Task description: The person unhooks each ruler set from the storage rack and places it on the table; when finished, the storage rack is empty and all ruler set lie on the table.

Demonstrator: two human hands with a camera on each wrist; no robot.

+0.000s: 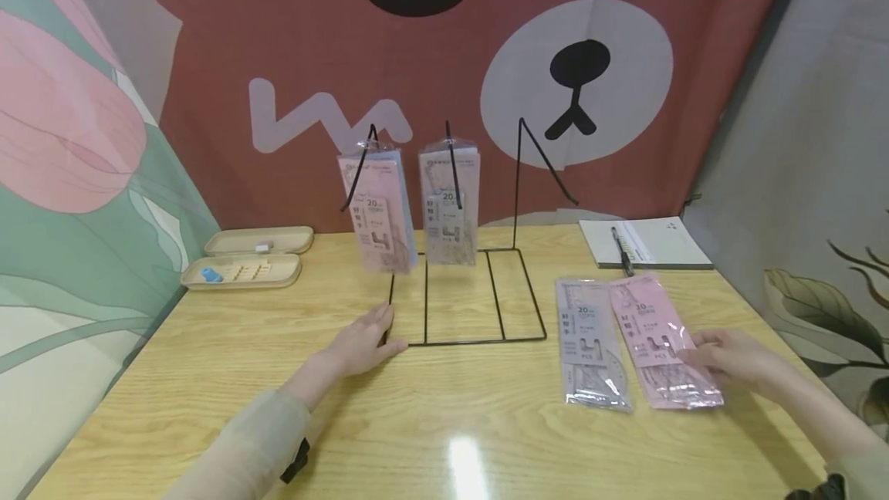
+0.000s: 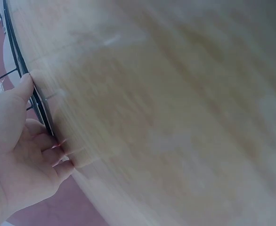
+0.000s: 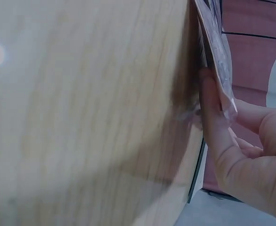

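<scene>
My left hand (image 1: 361, 342) rests at the near left corner of a black wire display rack (image 1: 486, 342). In the left wrist view its thumb lies against the bar and its fingers are relaxed at the tabletop. The rack has three upright hooks. A pink ruler-set packet (image 1: 375, 214) hangs on the left hook with a blue one behind it. A greyish ruler-set packet (image 1: 447, 241) hangs on the middle hook. My right hand (image 1: 736, 361) pinches the right edge of a flat pink ruler-set packet (image 1: 656, 330), one finger under it. Beside that packet lies a grey-purple ruler-set packet (image 1: 590, 330).
An opened beige case (image 1: 267, 282) with a blue piece and small yellowish pieces sits at the back left. At the back right lies a notepad (image 1: 660, 241) with a black pen (image 1: 621, 249) on it. A bear-print curtain (image 1: 312, 37) hangs behind the wooden table (image 1: 417, 407).
</scene>
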